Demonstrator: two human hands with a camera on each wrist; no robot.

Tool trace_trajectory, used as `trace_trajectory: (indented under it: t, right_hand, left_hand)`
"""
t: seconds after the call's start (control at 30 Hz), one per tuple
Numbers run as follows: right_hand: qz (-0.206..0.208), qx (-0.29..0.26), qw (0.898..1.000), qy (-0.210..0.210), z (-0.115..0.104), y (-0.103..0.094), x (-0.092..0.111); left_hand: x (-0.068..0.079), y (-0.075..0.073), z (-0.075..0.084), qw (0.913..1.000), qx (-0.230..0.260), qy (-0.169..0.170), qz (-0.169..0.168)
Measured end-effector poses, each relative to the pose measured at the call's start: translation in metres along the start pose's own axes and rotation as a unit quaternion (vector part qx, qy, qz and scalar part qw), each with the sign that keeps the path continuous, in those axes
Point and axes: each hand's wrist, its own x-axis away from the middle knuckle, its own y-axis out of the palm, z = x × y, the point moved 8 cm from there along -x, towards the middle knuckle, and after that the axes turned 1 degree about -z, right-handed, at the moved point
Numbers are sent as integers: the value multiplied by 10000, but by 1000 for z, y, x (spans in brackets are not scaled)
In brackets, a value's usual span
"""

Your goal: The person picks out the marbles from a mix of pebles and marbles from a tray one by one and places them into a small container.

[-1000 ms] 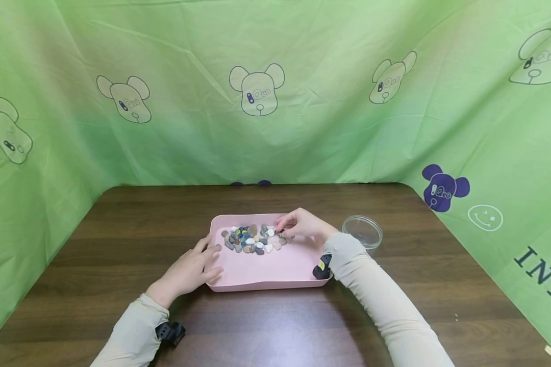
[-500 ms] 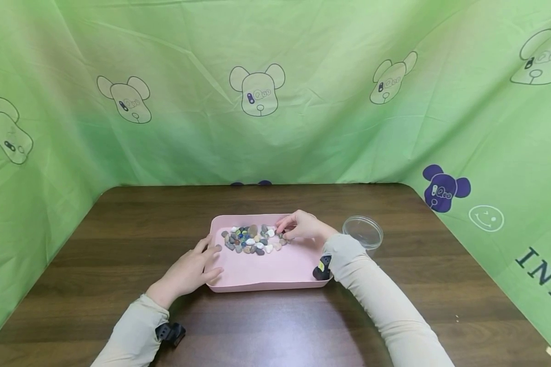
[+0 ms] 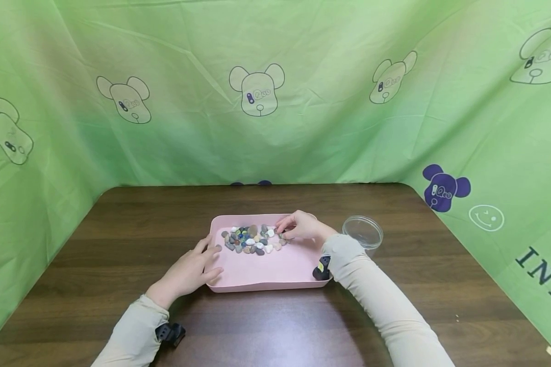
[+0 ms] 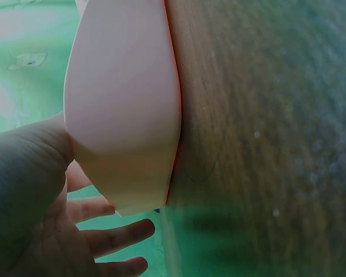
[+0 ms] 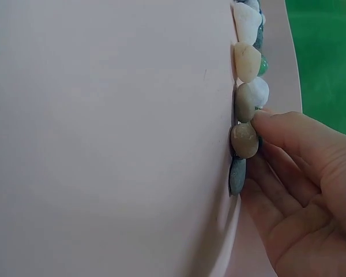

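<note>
A pink tray (image 3: pixel 266 270) holds a patch of mixed pebbles (image 3: pixel 251 242) with a few shiny glass marbles (image 3: pixel 242 236) among them. My left hand (image 3: pixel 188 270) rests at the tray's left side, fingers spread and relaxed over the rim. In the left wrist view the thumb lies along the tray wall (image 4: pixel 127 86). My right hand (image 3: pixel 304 227) reaches down into the right end of the pebbles, thumb and fingertips bent close together. From the right wrist, the thumb tip is beside a brown pebble (image 5: pixel 245 140); other fingertips are hidden behind the stones, so I cannot tell what they pinch.
A clear round plastic container (image 3: pixel 362 232) stands on the wooden table (image 3: pixel 133 229), right of the tray and close to my right sleeve (image 3: pixel 372 280). A green patterned cloth (image 3: pixel 188 142) surrounds the table's back and sides.
My right thumb and fingertips have shifted slightly among the pebbles at the right end. My left hand and the tray stay where they were.
</note>
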Motion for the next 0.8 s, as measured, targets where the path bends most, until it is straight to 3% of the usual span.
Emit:
trace_trajectory:
  t: [0.37,0.6,0.8]
  right_hand:
    - [-29,-147,9998,-138,-5,-2,1]
    - [-46,-751,9968,-268,-8,-3,-1]
    - [-59,-673,9972,-326,-14,-10,-1]
  left_hand:
    - [1,-1,0,10000,45,34,9]
    - [1,-1,1,10000,69,9,-31]
    - [1,-1,0,9999,85,-37,-90]
